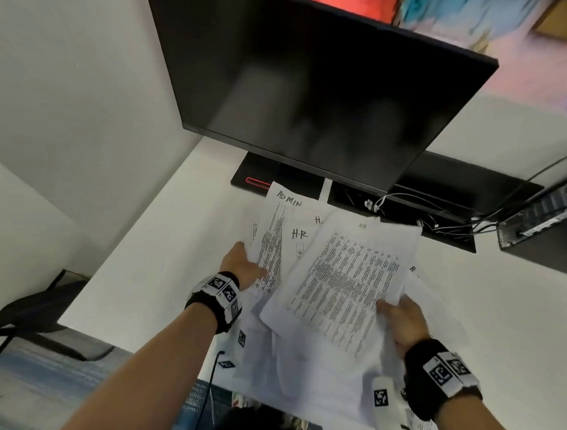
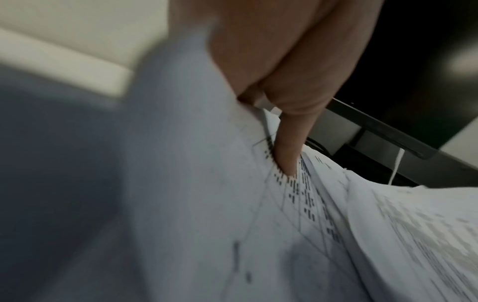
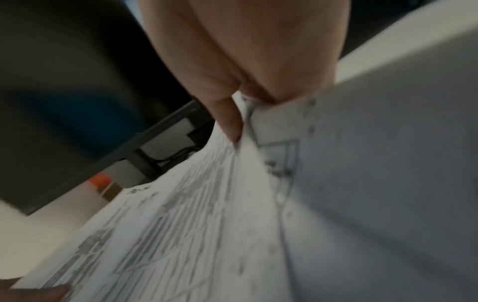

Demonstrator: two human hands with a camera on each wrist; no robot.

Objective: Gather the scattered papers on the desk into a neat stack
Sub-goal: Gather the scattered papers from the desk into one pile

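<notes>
White papers [image 1: 336, 271], printed text, some marked "ADMIN" and "H.R", overlap in loose fan at frame centre, on white counter [image 1: 154, 272]. Left hand [image 1: 242, 265] at left edge of fan: thumb on top, fingers under sheets, pinching sheets. Right hand [image 1: 405, 321] at lower right of fan: thumb on top of uppermost sheet, fingers beneath, pinching it. Wrist views blurred; each shows thumb pressed on paper. Black monitor [image 1: 318, 83] at upper centre, behind papers. Cables [image 1: 438, 208] at right, under monitor.
</notes>
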